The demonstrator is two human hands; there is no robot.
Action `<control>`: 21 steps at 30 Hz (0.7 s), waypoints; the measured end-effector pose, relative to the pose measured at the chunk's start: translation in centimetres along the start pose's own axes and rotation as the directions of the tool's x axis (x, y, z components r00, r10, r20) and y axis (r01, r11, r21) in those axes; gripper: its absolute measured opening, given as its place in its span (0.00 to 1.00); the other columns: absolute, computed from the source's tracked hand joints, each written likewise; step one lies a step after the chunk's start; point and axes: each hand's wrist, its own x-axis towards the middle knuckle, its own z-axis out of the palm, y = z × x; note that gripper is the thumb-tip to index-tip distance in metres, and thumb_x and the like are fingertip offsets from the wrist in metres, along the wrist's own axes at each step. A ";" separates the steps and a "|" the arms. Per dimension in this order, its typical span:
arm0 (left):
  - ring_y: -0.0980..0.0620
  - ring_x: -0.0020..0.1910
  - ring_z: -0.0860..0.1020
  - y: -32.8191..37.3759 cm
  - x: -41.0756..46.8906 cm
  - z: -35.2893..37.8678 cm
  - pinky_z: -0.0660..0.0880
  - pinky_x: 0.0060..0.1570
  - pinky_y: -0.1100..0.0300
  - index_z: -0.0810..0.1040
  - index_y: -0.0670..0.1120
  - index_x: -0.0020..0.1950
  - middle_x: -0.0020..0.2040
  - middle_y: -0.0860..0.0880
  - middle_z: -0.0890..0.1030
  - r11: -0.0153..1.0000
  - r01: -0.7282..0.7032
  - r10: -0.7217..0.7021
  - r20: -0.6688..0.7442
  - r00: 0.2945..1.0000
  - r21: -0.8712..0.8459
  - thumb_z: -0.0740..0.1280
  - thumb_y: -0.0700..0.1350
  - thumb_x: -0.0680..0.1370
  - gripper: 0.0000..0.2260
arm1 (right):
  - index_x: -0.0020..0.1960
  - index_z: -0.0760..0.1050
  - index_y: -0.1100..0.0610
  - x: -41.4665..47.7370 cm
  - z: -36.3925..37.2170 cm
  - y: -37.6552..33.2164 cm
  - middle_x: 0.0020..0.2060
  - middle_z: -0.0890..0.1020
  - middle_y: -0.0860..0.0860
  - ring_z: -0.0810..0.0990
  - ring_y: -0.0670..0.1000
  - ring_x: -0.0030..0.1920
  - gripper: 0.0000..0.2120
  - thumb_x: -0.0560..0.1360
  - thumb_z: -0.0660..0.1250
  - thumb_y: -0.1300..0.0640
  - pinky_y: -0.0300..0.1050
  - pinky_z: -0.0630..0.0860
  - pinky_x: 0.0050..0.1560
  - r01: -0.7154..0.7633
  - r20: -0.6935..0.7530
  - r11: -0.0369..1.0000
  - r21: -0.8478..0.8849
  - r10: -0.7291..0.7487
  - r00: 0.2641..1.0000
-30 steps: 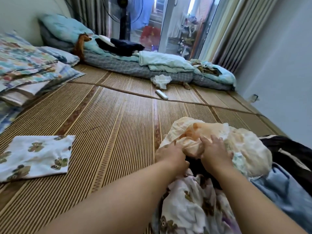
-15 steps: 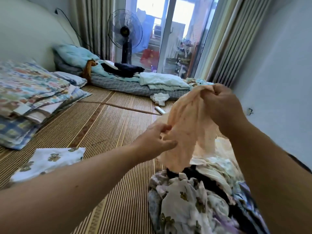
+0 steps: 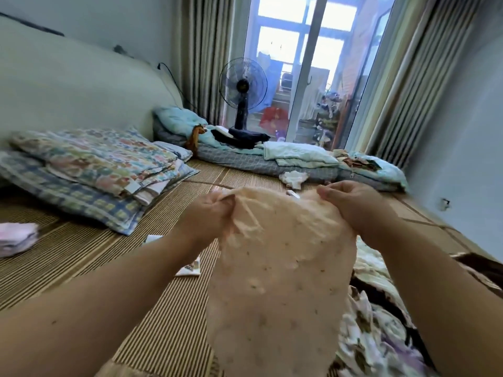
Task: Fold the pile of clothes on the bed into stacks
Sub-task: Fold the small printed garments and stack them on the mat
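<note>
Both fists are closed on the peach garment (image 3: 277, 268): my left hand (image 3: 209, 213) pinches one top corner and my right hand (image 3: 356, 208) grips the other. It hangs stretched between them, just left of the pile of clothes (image 3: 375, 322).

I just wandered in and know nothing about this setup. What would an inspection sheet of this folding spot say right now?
Surface: striped woven mat.
Job's things: peach garment held up, hanging free; unfolded clothes pile at lower right; pink stack at far left, blurred.
Clutter: folded quilts, crumpled white cloth, toy animal.
Hands: left hand and right hand each grip the garment's top edge.
Cables: black cord runs along the wall above the headboard.
Surroundings: standing fan, curtains, glass door.
</note>
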 end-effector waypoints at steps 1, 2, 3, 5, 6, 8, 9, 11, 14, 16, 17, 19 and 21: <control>0.56 0.26 0.75 0.4 0.1 -1.0 0.71 0.30 0.60 0.83 0.53 0.37 0.27 0.54 0.78 0.999 0.039 -0.040 -0.033 0.999 -0.032 0.63 0.51 0.78 0.13 | 0.41 0.81 0.52 -0.3 0.3 0.4 0.35 0.83 0.48 0.78 0.45 0.32 0.11 0.71 0.73 0.44 0.40 0.74 0.32 -0.020 0.009 1.000 -0.013 0.020 1.000; 0.55 0.25 0.76 0.7 0.1 -1.9 0.71 0.30 0.60 0.83 0.50 0.41 0.27 0.53 0.79 0.996 0.075 -0.077 -0.037 0.996 -0.057 0.62 0.47 0.80 0.13 | 0.41 0.81 0.52 -0.6 0.6 0.8 0.36 0.83 0.48 0.77 0.44 0.31 0.10 0.71 0.73 0.46 0.38 0.73 0.31 -0.036 0.023 0.999 -0.019 0.036 0.999; 0.54 0.26 0.77 1.2 0.1 -2.4 0.72 0.32 0.58 0.83 0.47 0.45 0.29 0.51 0.80 0.993 0.102 -0.103 -0.017 0.995 -0.066 0.60 0.45 0.81 0.12 | 0.43 0.80 0.51 -0.8 0.8 1.0 0.37 0.82 0.48 0.77 0.45 0.32 0.08 0.72 0.73 0.47 0.39 0.73 0.32 -0.051 0.047 0.999 -0.020 0.052 0.998; 0.48 0.36 0.80 2.0 -0.1 -3.0 0.75 0.41 0.50 0.81 0.44 0.54 0.39 0.45 0.83 0.987 0.139 -0.137 0.027 0.990 -0.078 0.60 0.44 0.81 0.10 | 0.45 0.80 0.51 -1.6 1.8 1.2 0.40 0.81 0.50 0.77 0.47 0.36 0.05 0.73 0.72 0.50 0.41 0.74 0.36 -0.064 0.126 0.997 -0.034 0.068 0.990; 0.44 0.43 0.81 2.4 -0.3 -2.9 0.77 0.46 0.46 0.81 0.45 0.57 0.46 0.42 0.83 0.981 0.167 -0.163 0.046 0.985 -0.101 0.61 0.43 0.81 0.10 | 0.46 0.80 0.51 -2.1 2.4 1.0 0.41 0.81 0.49 0.78 0.47 0.38 0.05 0.74 0.72 0.50 0.41 0.74 0.37 -0.050 0.163 0.997 -0.060 0.060 0.985; 0.39 0.51 0.80 3.5 -0.7 -2.3 0.76 0.56 0.40 0.80 0.46 0.60 0.55 0.38 0.81 0.963 0.220 -0.211 0.076 0.975 -0.156 0.62 0.43 0.81 0.11 | 0.49 0.79 0.50 -3.2 3.7 0.3 0.43 0.82 0.47 0.79 0.43 0.39 0.07 0.73 0.72 0.49 0.36 0.72 0.34 0.010 0.217 0.993 -0.114 0.016 0.976; 0.40 0.51 0.80 4.1 -0.8 -1.9 0.76 0.56 0.40 0.80 0.46 0.59 0.56 0.37 0.81 0.956 0.228 -0.215 0.091 0.972 -0.185 0.61 0.42 0.81 0.11 | 0.53 0.79 0.50 -3.8 4.4 -0.2 0.44 0.81 0.46 0.79 0.41 0.40 0.10 0.73 0.73 0.49 0.33 0.71 0.33 0.041 0.249 0.991 -0.126 -0.008 0.968; 0.44 0.45 0.81 5.1 -0.8 -0.8 0.79 0.49 0.46 0.81 0.45 0.55 0.52 0.39 0.82 0.948 0.215 -0.190 0.125 0.974 -0.237 0.60 0.40 0.81 0.10 | 0.57 0.78 0.51 -5.3 6.0 -1.2 0.48 0.81 0.47 0.80 0.40 0.42 0.17 0.70 0.75 0.49 0.30 0.73 0.33 0.082 0.327 0.992 -0.093 -0.047 0.944; 0.42 0.45 0.80 6.9 -0.9 0.7 0.78 0.50 0.45 0.80 0.45 0.51 0.48 0.39 0.81 0.948 0.205 -0.154 0.212 0.965 -0.244 0.61 0.40 0.81 0.09 | 0.59 0.79 0.51 -7.3 8.1 -2.5 0.52 0.84 0.49 0.83 0.48 0.50 0.23 0.66 0.78 0.48 0.44 0.80 0.51 0.045 0.474 0.993 0.110 -0.092 0.875; 0.43 0.48 0.79 7.7 -0.9 1.2 0.77 0.51 0.47 0.80 0.43 0.55 0.49 0.40 0.81 0.969 0.174 -0.116 0.298 0.948 -0.176 0.61 0.38 0.79 0.10 | 0.56 0.81 0.51 -7.8 8.8 -3.0 0.48 0.85 0.50 0.83 0.50 0.50 0.18 0.67 0.74 0.50 0.47 0.80 0.51 0.079 0.395 0.990 0.120 -0.121 0.911; 0.45 0.48 0.79 8.0 -0.8 1.3 0.76 0.50 0.50 0.79 0.43 0.60 0.51 0.41 0.81 0.985 0.134 -0.091 0.328 0.940 -0.109 0.61 0.37 0.77 0.14 | 0.52 0.82 0.54 -7.6 8.8 -3.2 0.45 0.85 0.52 0.83 0.53 0.48 0.12 0.69 0.71 0.55 0.49 0.80 0.49 0.106 0.294 0.992 0.070 -0.122 0.948; 0.47 0.49 0.80 8.2 -0.4 0.9 0.76 0.48 0.55 0.75 0.47 0.68 0.53 0.45 0.81 0.992 -0.026 -0.016 0.326 0.945 0.125 0.62 0.34 0.73 0.23 | 0.43 0.81 0.61 -6.9 8.1 -3.2 0.39 0.84 0.59 0.82 0.58 0.42 0.07 0.70 0.64 0.63 0.53 0.79 0.44 0.108 0.131 0.994 -0.007 -0.106 0.986; 0.47 0.51 0.80 8.1 -0.2 0.0 0.79 0.49 0.52 0.76 0.47 0.67 0.53 0.47 0.82 0.869 -0.243 0.131 0.274 0.953 0.430 0.63 0.35 0.72 0.23 | 0.40 0.79 0.64 -6.1 6.9 -3.4 0.36 0.82 0.62 0.79 0.59 0.37 0.07 0.70 0.62 0.65 0.57 0.78 0.40 0.105 0.084 0.994 0.013 -0.106 0.991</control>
